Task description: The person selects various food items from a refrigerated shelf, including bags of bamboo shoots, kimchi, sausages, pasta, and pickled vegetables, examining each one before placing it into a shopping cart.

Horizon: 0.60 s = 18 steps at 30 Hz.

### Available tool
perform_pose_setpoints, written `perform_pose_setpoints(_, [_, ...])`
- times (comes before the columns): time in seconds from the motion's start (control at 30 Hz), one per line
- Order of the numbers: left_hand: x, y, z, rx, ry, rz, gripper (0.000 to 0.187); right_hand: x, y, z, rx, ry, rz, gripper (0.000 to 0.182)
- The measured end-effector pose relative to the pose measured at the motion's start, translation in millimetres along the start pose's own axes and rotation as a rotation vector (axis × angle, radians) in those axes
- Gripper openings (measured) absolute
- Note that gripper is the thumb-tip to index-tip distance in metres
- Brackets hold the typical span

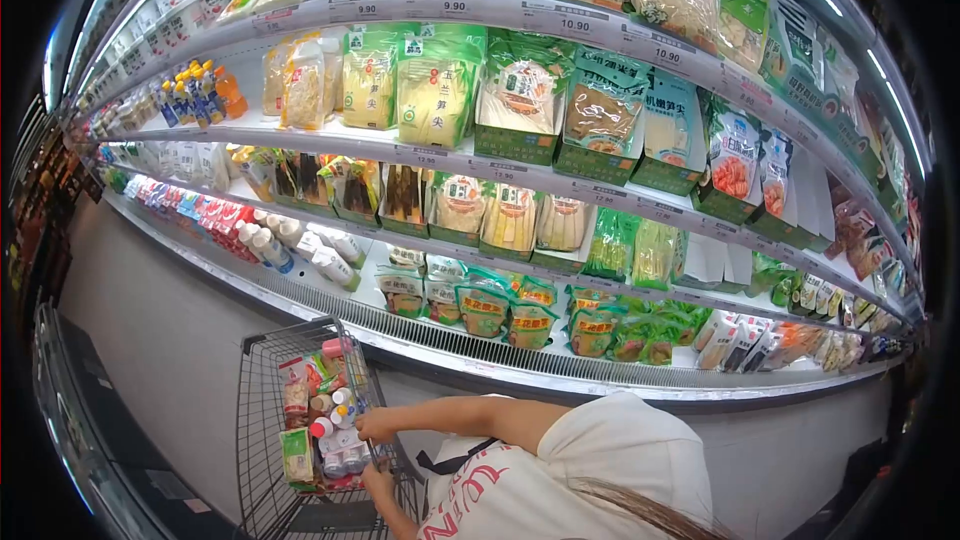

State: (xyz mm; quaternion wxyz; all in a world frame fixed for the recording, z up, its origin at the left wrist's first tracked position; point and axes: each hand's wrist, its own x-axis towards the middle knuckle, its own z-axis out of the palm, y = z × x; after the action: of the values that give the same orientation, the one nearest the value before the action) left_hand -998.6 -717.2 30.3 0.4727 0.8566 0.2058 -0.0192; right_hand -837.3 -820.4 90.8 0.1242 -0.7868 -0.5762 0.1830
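A wire shopping cart (pixel 262 380) stands at the lower left with groceries in its basket. My right hand (pixel 376 425) is closed at the cart's near edge, beside a pack of small bottles (pixel 345 450). Just below it, my left hand (pixel 378 482) is also curled at that edge, its fingers partly hidden. Inside the basket lie a green-and-white food packet (pixel 297 455), a red bag (pixel 296 395), a pink-wrapped item (pixel 337 347) and several bottles with white or red caps.
A chilled display shelf (pixel 420 340) curves across the view, stocked with bagged foods (pixel 440 90), green pouches (pixel 485 310) and bottles (pixel 265 245). Grey floor (pixel 160 330) lies between the cart and a dark fixture (pixel 100 440) at left.
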Motion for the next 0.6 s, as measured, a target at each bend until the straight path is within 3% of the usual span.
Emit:
perform_pose_setpoints(0.07, [-9, 11, -4, 0.035, 0.037, -0.005, 0.015, 5, 1, -9, 0.016, -0.120, -0.011, 0.029])
perform_pose_setpoints(0.1, [5, 13, -12, 0.048, 0.040, 0.026, 0.015, 13, -4, -38, 0.062, -0.223, 0.128, 0.030])
perform_pose_setpoints(0.2, [28, 11, -26, 0.035, 0.058, 0.069, 0.016, 1, -9, -109, 0.170, 0.052, 0.065, 0.029])
perform_pose_setpoints(0.27, [20, 51, -47, -0.029, 0.058, 0.040, 0.018, -28, -19, -169, 0.275, 0.238, 0.031, 0.029])
perform_pose_setpoints(0.37, [35, 14, -34, 0.002, 0.169, 0.327, 0.025, -103, -50, -269, 0.252, 0.455, 0.061, 0.030])
perform_pose_setpoints(0.47, [83, 50, -54, 0.425, -0.216, 0.315, 0.031, -191, -96, -362, 0.048, 0.725, 0.261, 0.031])
perform_pose_setpoints(0.57, [98, 135, -68, 0.840, -0.571, 0.256, 0.037, -276, -148, -416, -0.317, 1.115, 0.455, 0.032])
perform_pose_setpoints(0.6, [102, 182, -71, 0.820, -0.591, 0.365, 0.042, -298, -166, -432, -0.438, 1.241, 0.534, 0.031])
